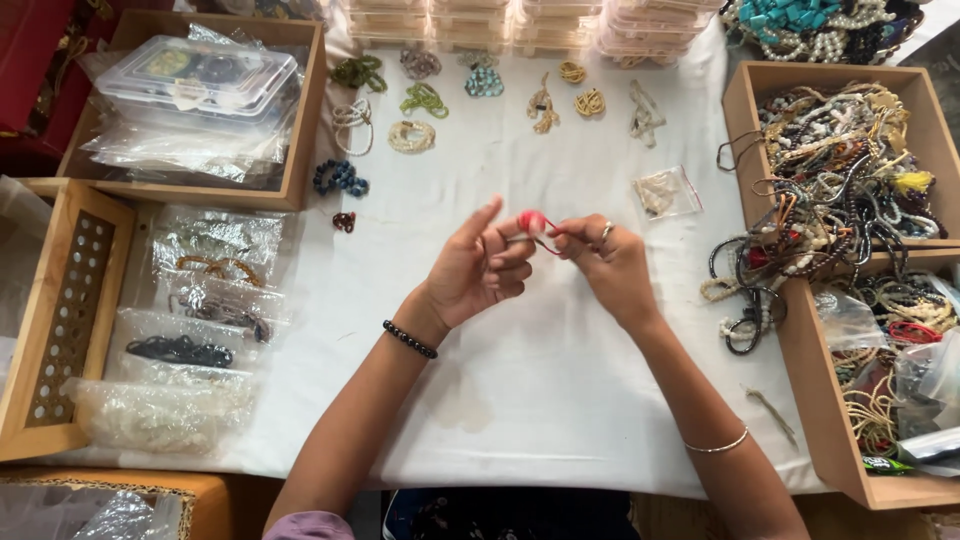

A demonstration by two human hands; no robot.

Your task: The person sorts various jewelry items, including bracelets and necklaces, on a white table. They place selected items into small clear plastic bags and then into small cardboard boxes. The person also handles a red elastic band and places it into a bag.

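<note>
Above the middle of the white tablecloth (520, 380), both my hands meet on a small red bead bracelet (532, 222) with a thin red cord. My left hand (482, 265), with a black bead band at the wrist, pinches the red beads between thumb and fingers, the forefinger sticking up. My right hand (605, 262), wearing a ring and a thin bangle on the wrist, grips the cord's other end.
Small bead bracelets (420, 100) lie in rows at the back. Wooden boxes of tangled beaded strands (840, 160) stand on the right, a wooden box with plastic cases (200, 80) at back left, bagged bracelets (200, 300) on the left, stacked clear boxes (540, 25) at the far edge.
</note>
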